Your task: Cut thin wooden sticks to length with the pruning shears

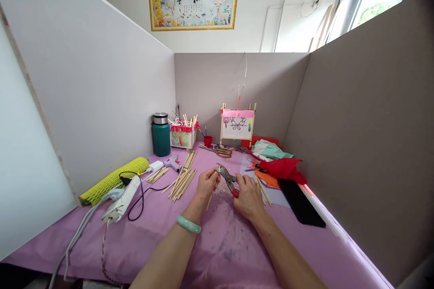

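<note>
My right hand (250, 194) is closed round the red handles of a pair of pruning shears (228, 177). Between the fingers of my left hand (207, 184) is a thin wooden stick (209, 201), its lower end poking out below the palm. The blades of the shears are at the stick's upper end, close to my left fingertips; whether they touch it is too small to tell. Loose wooden sticks (183, 184) lie in a pile left of my left hand, and a few more sticks (264, 190) lie right of my right hand.
Left are a power strip (122, 201), a glue gun (172, 163) and cables. At the back stand a green bottle (161, 137), a decorated box (183, 137) and a small hanging picture (237, 126). Scissors (222, 151), red cloth (283, 169) and a black phone-like slab (300, 203) lie further right.
</note>
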{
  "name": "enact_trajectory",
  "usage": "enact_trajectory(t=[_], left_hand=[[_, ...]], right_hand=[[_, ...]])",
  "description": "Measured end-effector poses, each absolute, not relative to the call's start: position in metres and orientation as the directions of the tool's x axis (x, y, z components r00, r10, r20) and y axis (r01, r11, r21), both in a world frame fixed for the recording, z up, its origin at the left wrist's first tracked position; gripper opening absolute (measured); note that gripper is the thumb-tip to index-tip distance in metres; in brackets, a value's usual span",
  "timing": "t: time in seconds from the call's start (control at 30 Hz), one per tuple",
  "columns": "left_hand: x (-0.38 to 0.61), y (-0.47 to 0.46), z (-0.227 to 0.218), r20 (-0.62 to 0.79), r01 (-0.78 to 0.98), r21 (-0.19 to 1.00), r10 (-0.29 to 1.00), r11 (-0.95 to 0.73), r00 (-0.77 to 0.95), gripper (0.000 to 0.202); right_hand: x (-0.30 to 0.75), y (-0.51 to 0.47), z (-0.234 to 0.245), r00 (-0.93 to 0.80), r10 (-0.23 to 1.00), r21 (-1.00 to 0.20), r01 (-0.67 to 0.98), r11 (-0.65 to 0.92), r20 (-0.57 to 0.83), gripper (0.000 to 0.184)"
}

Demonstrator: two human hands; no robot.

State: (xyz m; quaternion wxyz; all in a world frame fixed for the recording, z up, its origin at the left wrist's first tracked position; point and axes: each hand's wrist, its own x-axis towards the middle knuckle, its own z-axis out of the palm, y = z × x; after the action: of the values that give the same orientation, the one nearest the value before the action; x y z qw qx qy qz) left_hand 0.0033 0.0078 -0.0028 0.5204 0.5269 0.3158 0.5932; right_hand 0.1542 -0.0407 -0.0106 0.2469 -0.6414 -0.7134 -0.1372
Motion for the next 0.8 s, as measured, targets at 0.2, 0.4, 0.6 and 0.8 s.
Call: enact_trajectory(t=[0.2, 0.4, 0.6, 0.8], left_hand=[[0.0045, 0.0131, -0.0064, 0.289, -0.282, 0.926, 0.952, -0.251, 0.103, 0.035], [0.004, 0.014, -0.0082, 0.301, -0.255, 0.929, 0.948, -0.267, 0.106, 0.034], [0.0027, 0.0151, -0.0111, 0.322, -0.208, 0.932, 0.942, -0.298, 0.094, 0.034], [0.0018, 0.0107, -0.0054, 0.331, -0.18, 0.932, 0.942, -0.315, 0.061, 0.025]], right_hand=[[0.1497, -0.0434, -0.0077, -0.024, 0.879, -0.108, 0.99, 0.085, 0.476, 0.055], [0.1504, -0.0437, -0.0081, -0.023, 0.888, -0.104, 0.991, 0.08, 0.46, 0.043], [0.1516, -0.0414, -0.0093, -0.02, 0.895, -0.101, 0.992, 0.072, 0.445, 0.033], [0.1514, -0.0413, -0.0085, -0.013, 0.906, -0.126, 0.989, 0.073, 0.424, 0.02]])
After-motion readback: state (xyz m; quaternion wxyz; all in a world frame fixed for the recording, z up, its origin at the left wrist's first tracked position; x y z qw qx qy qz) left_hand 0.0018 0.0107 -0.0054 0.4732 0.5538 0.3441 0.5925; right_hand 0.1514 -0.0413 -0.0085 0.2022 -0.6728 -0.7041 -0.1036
